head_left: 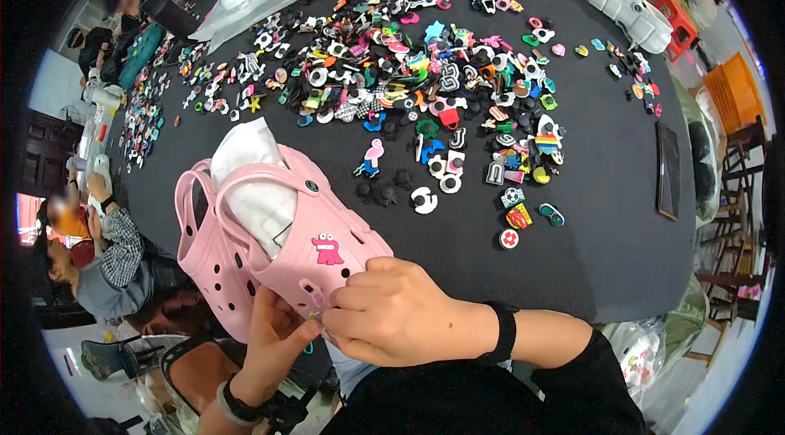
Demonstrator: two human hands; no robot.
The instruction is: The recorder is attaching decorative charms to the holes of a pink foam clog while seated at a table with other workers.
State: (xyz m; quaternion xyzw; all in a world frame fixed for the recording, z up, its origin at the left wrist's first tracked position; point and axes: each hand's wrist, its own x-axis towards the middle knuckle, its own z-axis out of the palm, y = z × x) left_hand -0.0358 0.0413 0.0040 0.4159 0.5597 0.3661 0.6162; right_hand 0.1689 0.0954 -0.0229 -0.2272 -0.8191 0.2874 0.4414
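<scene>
Pink clog (286, 275) lies at 11 o'clock from my fingertips, long axis 11-to-5, toe under my curled right hand (401, 312), the nearer, with left hand (276, 345) at 8 o'clock; cannot tell what either pinches.

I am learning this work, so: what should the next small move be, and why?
Probably the left hand should brace the charm-bearing pink clog while the right hand presses at its toe: both hands meet there, below the pink cartoon charm; what they handle is mostly hidden.
</scene>
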